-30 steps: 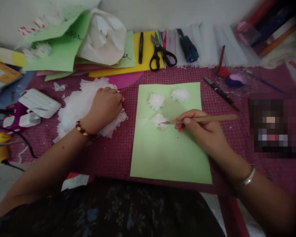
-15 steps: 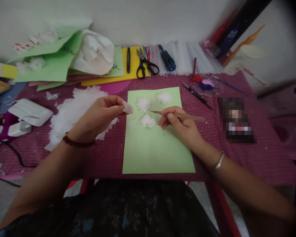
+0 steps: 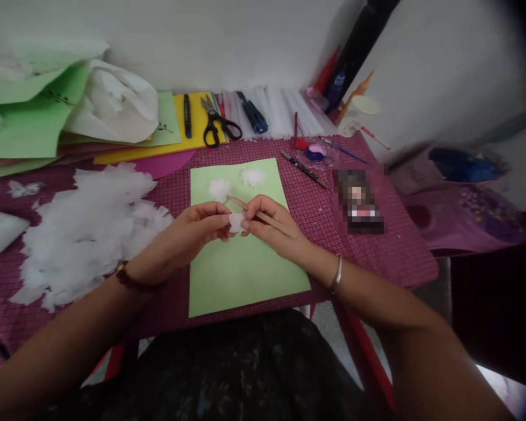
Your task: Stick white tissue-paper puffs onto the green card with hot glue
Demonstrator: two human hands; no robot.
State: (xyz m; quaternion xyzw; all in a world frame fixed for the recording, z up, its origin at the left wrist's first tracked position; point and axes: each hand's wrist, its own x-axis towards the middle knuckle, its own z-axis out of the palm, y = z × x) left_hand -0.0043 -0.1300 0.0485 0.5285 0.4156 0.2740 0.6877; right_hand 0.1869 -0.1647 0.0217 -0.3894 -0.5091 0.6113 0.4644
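Between both hands is a small piece of white tissue paper (image 3: pixel 235 223), above a light green sheet (image 3: pixel 245 275). My left hand (image 3: pixel 201 227) pinches its left side. My right hand (image 3: pixel 269 225) touches its right side with the fingertips and also grips a thin wooden stick (image 3: pixel 269 220), which slants up toward the left. Two ruffled white tissue puffs sit on the sheet beyond my hands: one on the left (image 3: pixel 220 189) and one on the right (image 3: pixel 252 176). The third puff is hidden behind my hands.
A large heap of white tissue pieces (image 3: pixel 83 222) lies left of the sheet. Behind are scissors (image 3: pixel 217 124), a marker (image 3: pixel 187 116) and a blue cutter (image 3: pixel 253 113). At right lie a pen (image 3: pixel 304 169) and a blurred-out phone (image 3: pixel 359 200); a pink tub (image 3: pixel 460 219) stands beyond.
My hands have come together, and the right fingers now touch the tissue piece held by the left. The view has shifted to the right.
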